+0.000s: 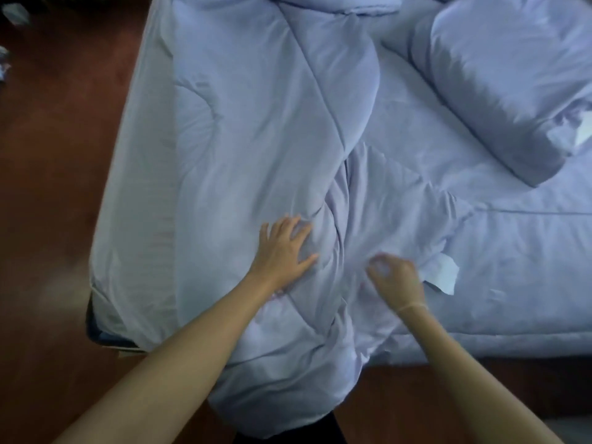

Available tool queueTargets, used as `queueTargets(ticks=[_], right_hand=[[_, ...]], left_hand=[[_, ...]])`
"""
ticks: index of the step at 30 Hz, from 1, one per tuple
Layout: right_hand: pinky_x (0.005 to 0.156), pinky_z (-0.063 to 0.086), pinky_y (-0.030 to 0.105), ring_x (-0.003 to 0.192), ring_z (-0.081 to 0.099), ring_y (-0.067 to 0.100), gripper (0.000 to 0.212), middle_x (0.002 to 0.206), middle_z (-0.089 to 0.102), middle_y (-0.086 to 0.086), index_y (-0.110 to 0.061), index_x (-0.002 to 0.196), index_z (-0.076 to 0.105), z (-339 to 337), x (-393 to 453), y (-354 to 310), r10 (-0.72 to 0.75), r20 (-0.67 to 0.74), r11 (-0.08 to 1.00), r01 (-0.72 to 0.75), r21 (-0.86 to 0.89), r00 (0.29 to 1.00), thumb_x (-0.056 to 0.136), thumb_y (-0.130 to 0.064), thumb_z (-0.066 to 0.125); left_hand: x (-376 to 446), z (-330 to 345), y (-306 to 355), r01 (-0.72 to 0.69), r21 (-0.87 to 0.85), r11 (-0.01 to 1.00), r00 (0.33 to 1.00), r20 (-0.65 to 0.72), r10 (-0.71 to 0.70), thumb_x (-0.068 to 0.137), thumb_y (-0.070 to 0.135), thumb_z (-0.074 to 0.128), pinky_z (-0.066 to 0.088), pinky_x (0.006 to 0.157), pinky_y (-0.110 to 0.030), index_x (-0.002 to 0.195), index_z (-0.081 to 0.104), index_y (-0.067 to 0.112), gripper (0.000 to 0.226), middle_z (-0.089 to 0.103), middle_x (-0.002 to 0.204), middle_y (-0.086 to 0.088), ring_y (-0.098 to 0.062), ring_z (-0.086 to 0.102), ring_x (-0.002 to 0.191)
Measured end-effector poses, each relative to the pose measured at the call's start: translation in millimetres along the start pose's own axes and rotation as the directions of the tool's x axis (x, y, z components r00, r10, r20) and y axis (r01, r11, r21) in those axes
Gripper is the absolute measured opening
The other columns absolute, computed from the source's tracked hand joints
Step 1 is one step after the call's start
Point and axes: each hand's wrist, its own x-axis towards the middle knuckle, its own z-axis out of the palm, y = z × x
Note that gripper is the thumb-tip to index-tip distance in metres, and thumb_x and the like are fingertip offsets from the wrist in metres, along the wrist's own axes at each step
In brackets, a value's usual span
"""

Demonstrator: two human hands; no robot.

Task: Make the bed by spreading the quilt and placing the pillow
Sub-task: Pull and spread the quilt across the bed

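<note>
quilt bunched under both hands | left hand flat (right hand pinching)

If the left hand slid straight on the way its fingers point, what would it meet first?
Probably the raised fold of the quilt just beyond the left hand; it already lies flat on the quilt.

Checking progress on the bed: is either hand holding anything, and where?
Right hand pinches a bunched fold of the quilt near its middle. Left hand only presses flat on it.
</note>
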Motion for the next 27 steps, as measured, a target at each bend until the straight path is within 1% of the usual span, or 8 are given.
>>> queueTargets(ticks=[1,3,5,8,10,14,20,27], right_hand=[[0.096,0.042,0.044,0.118,0.054,0.037,0.055,0.125,0.061,0.016,-0.019,0.116,0.063,-6,17,7,0.044,-0.113,0.999,-0.043,0.006,0.993,0.077,-0.057,0.055],[0.109,0.025,0.060,0.145,0.015,0.036,0.087,0.159,0.015,0.010,-0.034,0.147,0.025,-11,45,22,0.266,-0.070,0.963,-0.268,-0.024,0.961,0.074,-0.060,0.065],[0.112,0.016,0.064,0.146,-0.005,0.036,0.106,0.160,-0.010,0.006,-0.041,0.149,0.001,-5,63,37,0.376,0.065,0.926,-0.372,-0.068,0.924,0.071,-0.058,0.071],[0.114,0.021,0.053,0.143,0.012,0.041,0.097,0.158,0.007,0.018,-0.030,0.151,0.006,9,77,49,0.271,0.114,0.962,-0.264,-0.075,0.956,0.079,-0.036,0.071],[0.104,0.036,0.048,0.131,0.037,0.042,0.084,0.150,0.032,0.019,-0.029,0.151,0.009,11,80,42,0.219,0.079,0.975,-0.216,-0.044,0.972,0.086,-0.019,0.062],[0.090,0.043,0.040,0.110,0.055,0.043,0.070,0.122,0.059,0.022,-0.031,0.149,0.021,4,76,2,0.176,0.018,0.983,-0.177,0.056,0.984,0.090,-0.007,0.049],[0.094,0.042,0.036,0.114,0.054,0.041,0.067,0.131,0.057,0.013,-0.039,0.146,0.026,16,78,-120,-0.001,0.026,0.947,-0.008,0.321,1.000,0.089,-0.010,0.045],[0.101,0.039,0.038,0.122,0.050,0.041,0.068,0.140,0.051,0.010,-0.036,0.148,0.023,61,45,-281,-0.234,0.088,0.892,0.178,0.416,0.968,0.090,-0.016,0.051]], left_hand=[[7,7,8,0.057,0.019,0.998,0.988,0.144,-0.059,0.078,0.070,0.044,0.016,0.108,-0.063,0.147,0.025,0.027,0.084,0.018,0.156,-0.010,-0.036,0.017,0.143],[17,26,22,0.154,0.037,0.987,0.936,0.314,-0.158,0.072,0.075,0.050,0.004,0.107,-0.068,0.148,-0.008,0.037,0.103,-0.019,0.157,-0.004,-0.038,-0.013,0.144],[21,43,27,0.185,0.039,0.982,0.928,0.322,-0.188,0.079,0.054,0.061,0.014,0.107,-0.070,0.145,-0.012,0.042,0.099,-0.026,0.155,-0.007,-0.042,-0.011,0.142],[19,53,18,0.213,-0.041,0.976,0.931,0.310,-0.190,0.084,-0.001,0.050,0.027,0.111,-0.055,0.148,0.003,0.039,0.089,-0.021,0.156,-0.014,-0.047,0.010,0.141],[15,47,12,0.220,-0.172,0.960,0.937,0.312,-0.158,0.077,-0.019,0.041,0.031,0.111,-0.046,0.149,0.009,0.036,0.096,-0.017,0.157,-0.013,-0.043,0.017,0.141],[3,13,3,0.189,-0.259,0.947,0.964,0.233,-0.129,0.075,-0.022,0.037,0.036,0.108,-0.037,0.150,0.013,0.031,0.095,-0.010,0.159,-0.008,-0.034,0.026,0.140],[-24,-62,-54,0.217,-0.131,0.967,0.976,0.053,-0.211,0.071,-0.026,0.034,0.036,0.108,-0.042,0.150,0.013,0.028,0.098,-0.007,0.160,-0.003,-0.031,0.018,0.143],[-97,-159,-166,0.298,-0.063,0.953,0.946,-0.113,-0.303,0.064,-0.024,0.032,0.027,0.113,-0.033,0.145,0.033,0.021,0.093,0.010,0.159,-0.005,-0.029,0.025,0.141]])
